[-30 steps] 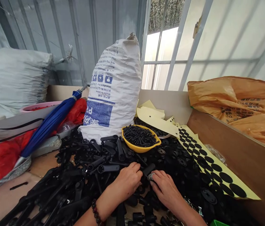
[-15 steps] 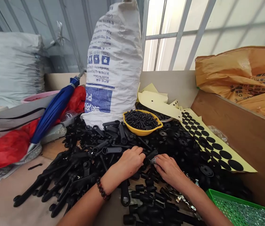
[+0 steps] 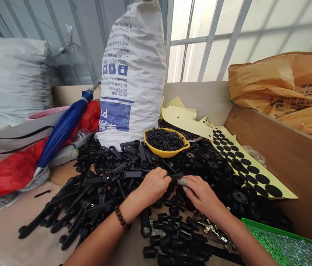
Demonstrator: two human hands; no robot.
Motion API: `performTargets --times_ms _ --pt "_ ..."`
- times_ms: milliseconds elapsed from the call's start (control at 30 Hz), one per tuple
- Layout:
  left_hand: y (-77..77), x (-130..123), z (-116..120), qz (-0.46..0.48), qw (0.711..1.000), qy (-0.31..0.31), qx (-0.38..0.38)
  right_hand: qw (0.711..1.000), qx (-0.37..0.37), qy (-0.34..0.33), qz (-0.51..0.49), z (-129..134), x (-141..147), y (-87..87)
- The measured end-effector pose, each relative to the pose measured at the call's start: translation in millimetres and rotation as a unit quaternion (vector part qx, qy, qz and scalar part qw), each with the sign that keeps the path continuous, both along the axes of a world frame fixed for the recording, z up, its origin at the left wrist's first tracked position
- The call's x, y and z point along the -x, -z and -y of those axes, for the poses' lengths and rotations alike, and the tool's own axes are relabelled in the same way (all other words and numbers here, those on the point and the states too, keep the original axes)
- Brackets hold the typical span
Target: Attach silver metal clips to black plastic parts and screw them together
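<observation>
My left hand, with a beaded bracelet on the wrist, is closed with its fingertips curled around one end of a black plastic part. At the part's other end, my right hand has its fingers pinched together; a silvery ring shows on one finger. Much of the part is hidden by the fingers. Behind the hands lie black plastic arms with ringed ends, heaped loosely. Short black cylindrical pieces lie below the hands, and small metal clips are under my right forearm.
A yellow bowl of black screws stands before a tall white sack. Black round discs are heaped to the right, beside a yellow sticker sheet. A green basket holds metal pieces. A blue umbrella leans left.
The view has shifted slightly. My right hand has risen a little, and the black part between the hands sits more level. Both hands stay closed, close together.
</observation>
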State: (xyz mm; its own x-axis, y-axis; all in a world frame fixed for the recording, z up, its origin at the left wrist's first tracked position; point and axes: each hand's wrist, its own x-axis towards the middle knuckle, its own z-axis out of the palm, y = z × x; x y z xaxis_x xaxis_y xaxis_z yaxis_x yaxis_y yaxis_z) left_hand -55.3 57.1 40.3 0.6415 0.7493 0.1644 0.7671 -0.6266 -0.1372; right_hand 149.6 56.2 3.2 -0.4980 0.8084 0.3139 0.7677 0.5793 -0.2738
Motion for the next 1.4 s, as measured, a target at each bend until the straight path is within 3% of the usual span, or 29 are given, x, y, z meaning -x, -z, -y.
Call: performTargets --times_ms 100,233,367,567,867,1133,1400 --pt "-5.7 11.7 -1.4 0.006 1.0 -0.022 -0.005 1.0 -0.005 0.019 0.015 -0.2 -12.0 0.3" --pt "-2.3 16.8 0.0 -0.001 1.0 -0.023 -0.004 0.997 -0.023 0.036 0.06 4.5 -18.4 14.8" --pt "0.6 6.8 4.8 -0.002 1.0 -0.008 -0.007 0.994 -0.046 0.039 0.094 8.5 -16.3 25.5" --pt "-4.0 -9.5 2.8 -0.006 1.0 0.007 -0.012 0.987 -0.067 0.074 0.128 10.0 -23.0 19.0" --pt "8.6 -43.2 8.7 -0.036 0.988 0.143 0.041 0.975 -0.078 0.116 0.172 15.8 -40.0 14.8" --pt "24.7 -61.4 -7.5 -0.062 0.992 0.1 0.042 0.971 -0.087 0.111 0.191 20.1 -26.6 16.6" --pt "36.6 -76.6 -18.3 -0.06 0.994 0.088 0.037 0.965 -0.101 0.154 0.188 12.3 -15.5 16.5"
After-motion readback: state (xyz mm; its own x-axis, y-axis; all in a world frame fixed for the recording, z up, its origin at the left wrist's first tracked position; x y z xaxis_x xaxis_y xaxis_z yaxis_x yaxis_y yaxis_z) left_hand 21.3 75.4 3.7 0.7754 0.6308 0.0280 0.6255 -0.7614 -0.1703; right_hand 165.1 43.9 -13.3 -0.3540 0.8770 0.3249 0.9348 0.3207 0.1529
